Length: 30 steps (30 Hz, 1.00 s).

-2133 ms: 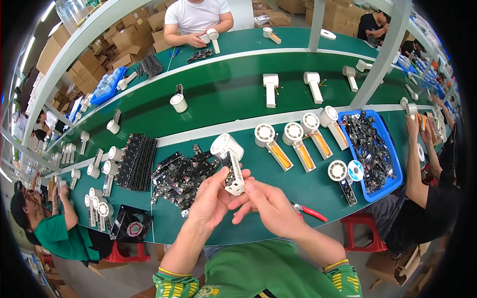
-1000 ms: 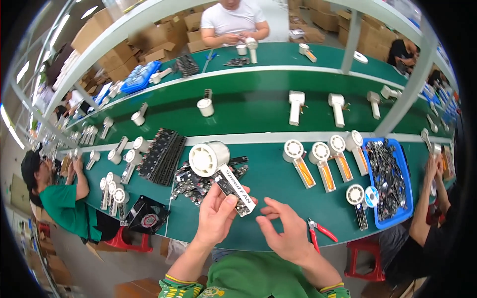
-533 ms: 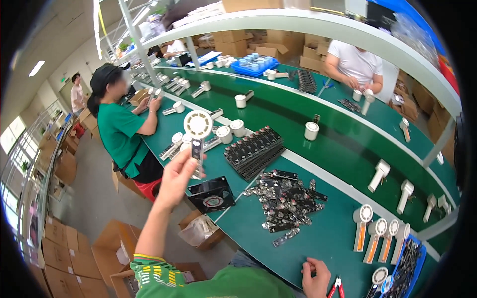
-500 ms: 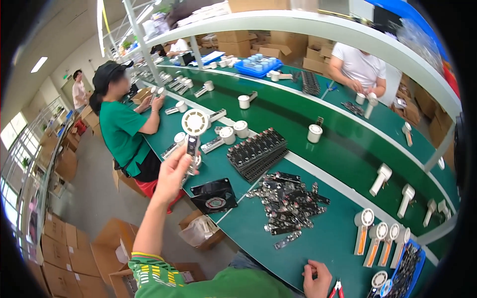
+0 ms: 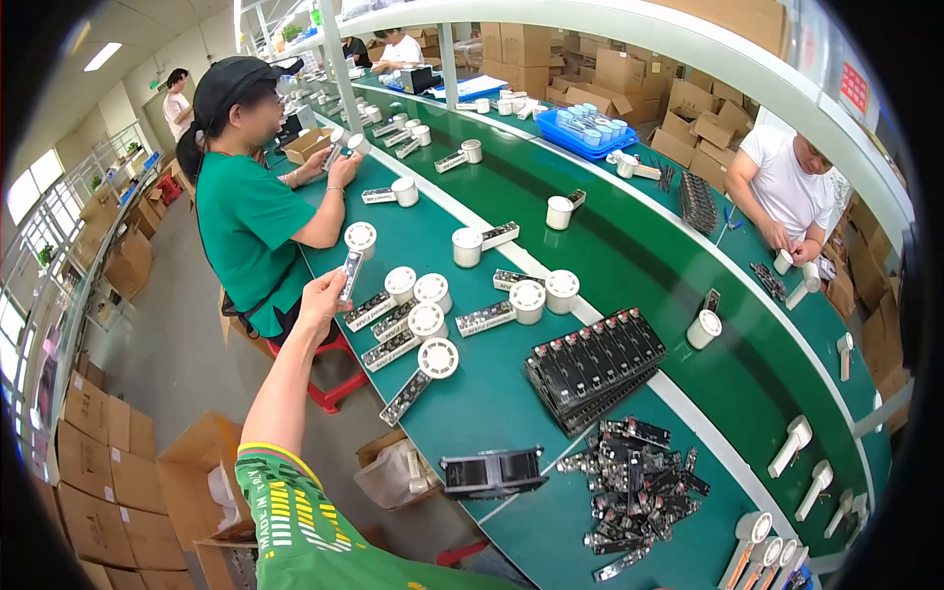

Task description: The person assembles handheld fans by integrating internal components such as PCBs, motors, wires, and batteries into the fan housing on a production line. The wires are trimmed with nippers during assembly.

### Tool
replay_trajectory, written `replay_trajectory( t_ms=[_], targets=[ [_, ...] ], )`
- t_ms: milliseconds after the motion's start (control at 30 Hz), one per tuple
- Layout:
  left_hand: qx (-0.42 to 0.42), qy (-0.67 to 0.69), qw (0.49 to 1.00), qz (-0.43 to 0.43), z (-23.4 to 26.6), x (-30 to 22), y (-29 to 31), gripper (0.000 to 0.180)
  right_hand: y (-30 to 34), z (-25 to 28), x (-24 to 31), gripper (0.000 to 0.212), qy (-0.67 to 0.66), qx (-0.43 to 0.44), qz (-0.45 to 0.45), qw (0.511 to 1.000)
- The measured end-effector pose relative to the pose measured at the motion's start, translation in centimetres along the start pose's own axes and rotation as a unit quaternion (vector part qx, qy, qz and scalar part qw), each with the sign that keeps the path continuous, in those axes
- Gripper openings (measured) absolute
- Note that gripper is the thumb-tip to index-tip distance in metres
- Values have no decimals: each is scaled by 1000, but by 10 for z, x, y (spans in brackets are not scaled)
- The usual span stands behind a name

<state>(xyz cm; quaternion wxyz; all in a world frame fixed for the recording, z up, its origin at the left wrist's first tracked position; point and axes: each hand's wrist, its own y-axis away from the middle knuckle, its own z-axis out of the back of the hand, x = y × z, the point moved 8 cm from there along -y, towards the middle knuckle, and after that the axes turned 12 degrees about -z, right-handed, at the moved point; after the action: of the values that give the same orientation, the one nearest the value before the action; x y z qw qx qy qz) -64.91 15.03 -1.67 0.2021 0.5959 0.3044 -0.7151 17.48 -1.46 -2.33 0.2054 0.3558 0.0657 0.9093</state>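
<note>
My left hand (image 5: 320,303) stretches out to the far left edge of the green table. Its fingers are closed round the handle of a white handheld fan (image 5: 360,239), the round vented head pointing away from me; a dark strip shows along the handle. Just right of it, several similar fans with exposed dark boards in their handles lie in a cluster, the closest being a fan (image 5: 439,358) near the table edge. My right hand is out of view.
A stack of black board panels (image 5: 595,359), a loose pile of small circuit boards (image 5: 639,492) and a black square blower (image 5: 492,474) lie on the table. Beyond runs a green conveyor (image 5: 629,251) carrying fans. A co-worker in green (image 5: 251,216) sits left; another person (image 5: 787,187) works across.
My left hand has carried the fan farther away and to the left. The view has swung left, bringing more of the fan cluster into sight, and my right hand has dropped out of view.
</note>
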Motion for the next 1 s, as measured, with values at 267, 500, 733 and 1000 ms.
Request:
replay_trajectory(
  t_ms=[267,500,733,1000],
  targets=[
    [32,-127,990,-42,5,33,-45,34,-9,-7,-15,17,24,-20,-30,999],
    [-41,-137,989,-30,23,32,-46,21,-14,-5,-35,28,49,-25,-35,998],
    [-34,-229,965,-121,38,18,-29,37,-8,-14,-22,32,45,-26,-5,999],
    [25,-377,913,-154,-14,7,-41,38,-4,0,4,25,104,-126,-23,986]
  ],
)
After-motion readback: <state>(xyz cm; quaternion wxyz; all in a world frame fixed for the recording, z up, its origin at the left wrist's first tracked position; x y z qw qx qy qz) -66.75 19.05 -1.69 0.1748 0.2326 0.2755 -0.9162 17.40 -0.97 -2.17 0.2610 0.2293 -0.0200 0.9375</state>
